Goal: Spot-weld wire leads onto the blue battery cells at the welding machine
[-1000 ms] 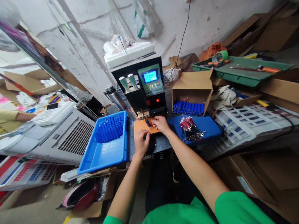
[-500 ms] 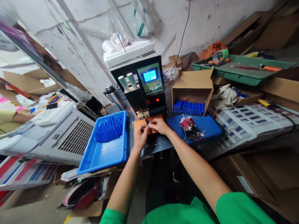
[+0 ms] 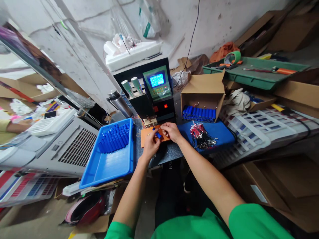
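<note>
My left hand [image 3: 150,145] is closed around a small blue wrapped battery cell [image 3: 158,135], just in front of the spot welder's electrodes [image 3: 150,122]. Close on its right, my right hand [image 3: 172,131] has thumb and forefinger pinched together; anything between them is too small to make out. Both hands are over an orange plate [image 3: 144,139] at the foot of the black spot welder [image 3: 164,117], whose screen [image 3: 157,79] is lit. A blue tray [image 3: 109,172] with rows of blue cells stands on the left. Red and black wire leads [image 3: 199,134] lie in a bunch on the right.
An open cardboard box [image 3: 203,86] holds stacked blue cells behind the wires. A steel flask [image 3: 122,103] stands left of the welder. At the right are a green tray [image 3: 269,74] with tools and a white crate [image 3: 251,132]. Another person's arm [image 3: 18,126] shows far left.
The left hand has turned, and the blue cell now shows more plainly in it. My right hand has come slightly away from the left. The view has shifted a little.
</note>
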A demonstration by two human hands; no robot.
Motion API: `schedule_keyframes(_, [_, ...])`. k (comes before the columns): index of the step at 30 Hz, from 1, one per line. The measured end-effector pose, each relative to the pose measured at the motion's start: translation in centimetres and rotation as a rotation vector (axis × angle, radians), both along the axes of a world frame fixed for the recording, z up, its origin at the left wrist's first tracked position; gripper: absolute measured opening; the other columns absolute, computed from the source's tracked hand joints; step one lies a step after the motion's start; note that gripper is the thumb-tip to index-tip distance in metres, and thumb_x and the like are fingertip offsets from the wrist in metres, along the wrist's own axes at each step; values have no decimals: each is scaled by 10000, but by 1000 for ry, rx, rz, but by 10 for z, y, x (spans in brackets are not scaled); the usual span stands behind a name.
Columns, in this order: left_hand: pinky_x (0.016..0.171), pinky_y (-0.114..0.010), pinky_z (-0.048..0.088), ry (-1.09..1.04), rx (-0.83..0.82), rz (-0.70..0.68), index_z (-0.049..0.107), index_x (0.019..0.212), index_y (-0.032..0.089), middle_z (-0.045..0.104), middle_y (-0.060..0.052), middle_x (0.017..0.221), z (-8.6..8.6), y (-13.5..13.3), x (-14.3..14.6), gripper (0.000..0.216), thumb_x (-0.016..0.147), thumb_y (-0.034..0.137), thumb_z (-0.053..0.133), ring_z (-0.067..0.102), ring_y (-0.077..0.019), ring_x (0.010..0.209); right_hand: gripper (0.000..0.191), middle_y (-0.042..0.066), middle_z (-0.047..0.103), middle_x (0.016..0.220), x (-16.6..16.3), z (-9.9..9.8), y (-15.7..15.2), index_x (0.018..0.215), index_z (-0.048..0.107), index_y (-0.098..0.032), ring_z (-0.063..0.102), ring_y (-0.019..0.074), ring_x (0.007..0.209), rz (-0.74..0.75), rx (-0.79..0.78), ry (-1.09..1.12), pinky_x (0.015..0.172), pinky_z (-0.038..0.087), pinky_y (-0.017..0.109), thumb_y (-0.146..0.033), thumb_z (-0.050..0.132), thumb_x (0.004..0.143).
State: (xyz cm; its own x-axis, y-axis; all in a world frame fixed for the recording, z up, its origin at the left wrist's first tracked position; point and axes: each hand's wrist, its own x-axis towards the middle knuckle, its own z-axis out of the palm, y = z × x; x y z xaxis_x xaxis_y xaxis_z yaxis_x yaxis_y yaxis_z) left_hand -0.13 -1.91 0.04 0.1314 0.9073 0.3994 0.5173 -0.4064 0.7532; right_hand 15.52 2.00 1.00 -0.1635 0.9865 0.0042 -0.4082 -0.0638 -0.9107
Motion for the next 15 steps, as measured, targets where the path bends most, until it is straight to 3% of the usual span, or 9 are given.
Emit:
schedule_keyframes(6, [580,-270,482,-73,-93,95,638,1158,170,623,-5,665,9,-1,2,349,870,362,588,556,-133,542,305,-54,489,485,-1,2,-1,575,530,-186,399,67,414,-12,8,9,395,254,195,-424,707,650])
schedule_keyframes(11, [468,-227,385,-195,-140,186,637,1027,156,550,29,561,23,1,3,286,842,370,595,485,-114,457,288,-59,482,474,-2,4,0,593,539,-184,379,59,400,-17,-10,4,384,234,186,-417,702,642])
schedule_keyframes(15, [476,-211,329,-130,-147,209,673,875,166,485,48,531,30,-3,4,201,803,349,628,434,-91,470,277,-66,469,461,-2,4,0,589,530,-185,364,52,399,-18,-20,-1,386,233,182,-404,691,643])
